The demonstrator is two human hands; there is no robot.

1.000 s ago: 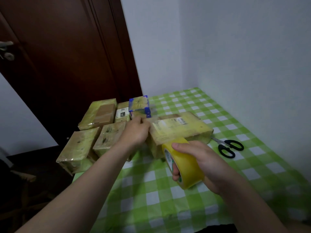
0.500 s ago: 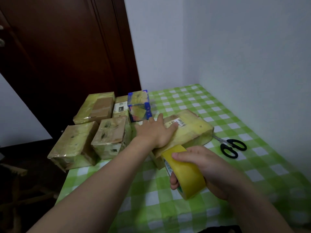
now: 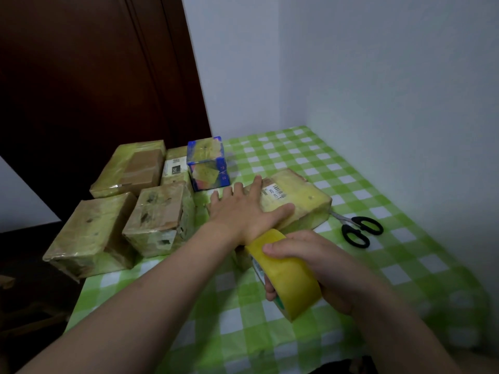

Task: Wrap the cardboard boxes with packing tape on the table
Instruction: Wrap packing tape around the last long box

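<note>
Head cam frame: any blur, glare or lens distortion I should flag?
Head view: dim flat light, the door nearly black; wide-angle lens tilts the door edge and wall corner; centre sharp, print on the box under the left hand shows; the right hand on the tape roll slightly soft; the tablecloth smears toward the lower right edge; no strong glare.

Checked table (image 3: 283, 333) with boxes (image 3: 159, 217), scissors (image 3: 359, 230)

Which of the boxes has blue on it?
The small cube-like box at the back, just beyond the left hand. Blue strips run along its edges; the other boxes are only brown and yellowish.
</note>
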